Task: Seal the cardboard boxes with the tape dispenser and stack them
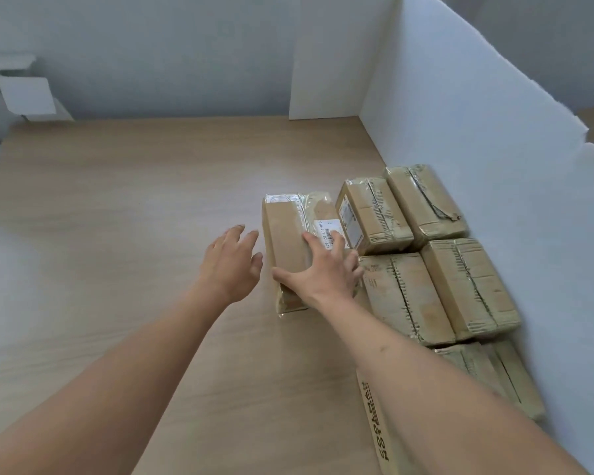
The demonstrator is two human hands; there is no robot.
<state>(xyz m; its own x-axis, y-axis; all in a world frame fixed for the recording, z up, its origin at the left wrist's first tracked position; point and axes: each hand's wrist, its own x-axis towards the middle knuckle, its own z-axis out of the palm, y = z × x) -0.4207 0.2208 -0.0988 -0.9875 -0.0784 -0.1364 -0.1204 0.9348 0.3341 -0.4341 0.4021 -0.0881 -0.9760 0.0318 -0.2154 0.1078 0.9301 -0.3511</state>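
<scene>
A: Where is the box being handled?

B: A taped cardboard box (288,248) lies flat on the desk (134,252), right of the middle and just left of the group packed against the right edge. It bears a white barcode label (328,231) on its top, and clear tape shines over its far end.

A: And the right hand?

B: The right hand (323,269) rests on top of that box, fingers spread wide and fairly straight, the thumb stretched along the near left part of the lid and the fingertips by the label. It lies flat on the surface, not wrapped round anything.

A: The left one?

B: The left hand (232,258) hovers just beside the box's left face, fingers loose and a little apart, holding nothing. Whether it touches the cardboard I cannot tell.

A: What of the others?

B: Two sealed boxes stand side by side at the far end of the group, one (374,214) next to the handled box, the other (426,200) against the white partition (477,138) that walls the desk's right edge. Two more sit nearer, (405,296) and (470,286), also side by side and touching. At the near right corner lie further boxes (494,368), partly hidden by the right forearm, and one printed box (378,423) shows dark lettering on its side
</scene>
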